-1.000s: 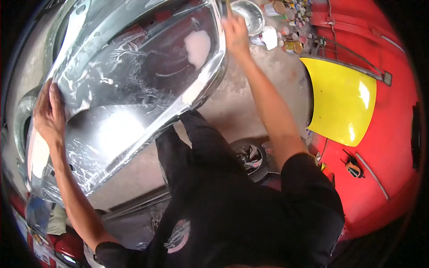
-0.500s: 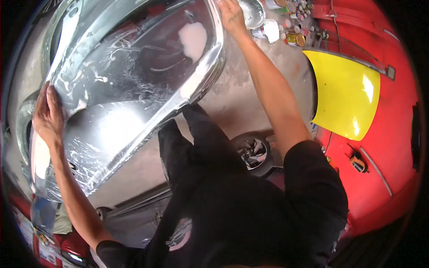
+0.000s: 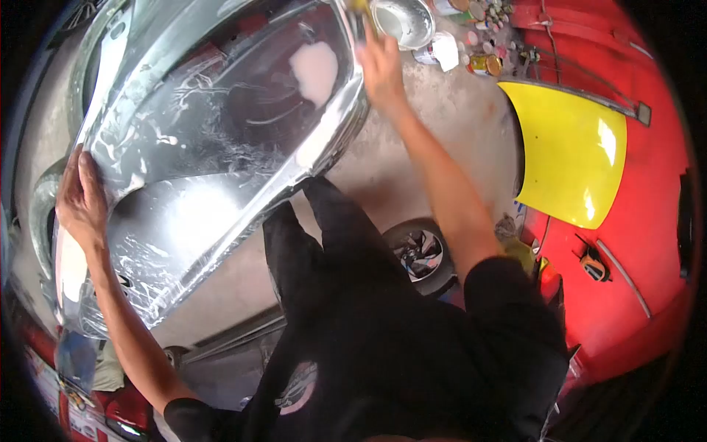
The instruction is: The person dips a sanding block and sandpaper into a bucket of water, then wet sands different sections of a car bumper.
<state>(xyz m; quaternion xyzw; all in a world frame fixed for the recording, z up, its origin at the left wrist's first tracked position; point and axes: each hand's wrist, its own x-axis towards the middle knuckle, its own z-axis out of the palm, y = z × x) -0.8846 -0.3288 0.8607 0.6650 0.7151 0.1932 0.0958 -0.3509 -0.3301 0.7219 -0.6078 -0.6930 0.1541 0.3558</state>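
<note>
A large car body panel (image 3: 294,151), wet and streaked, with white filler patches on its face and along its edge, fills the upper left of the head view. My left hand (image 3: 81,199) grips its left edge, the thumb lying over the surface. At the top, beside the panel's right-hand edge, my right hand (image 3: 383,70) is closed around a small yellowish block-like thing (image 3: 359,6). That thing is blurred and partly cut off by the frame, so its kind is unclear. A round pan of greyish liquid (image 3: 403,23) stands just right of this hand.
Several cans (image 3: 486,65) and a white cup (image 3: 445,51) cluster at the top right. A yellow panel (image 3: 571,155) lies against a red surface (image 3: 626,295), near an orange-and-black tool (image 3: 593,267). A wheel (image 3: 417,253) is beside my legs.
My right hand has moved a little down along the panel's right edge, and the yellowish thing in it now shows. The left hand keeps its hold; the panel appears slightly shifted.
</note>
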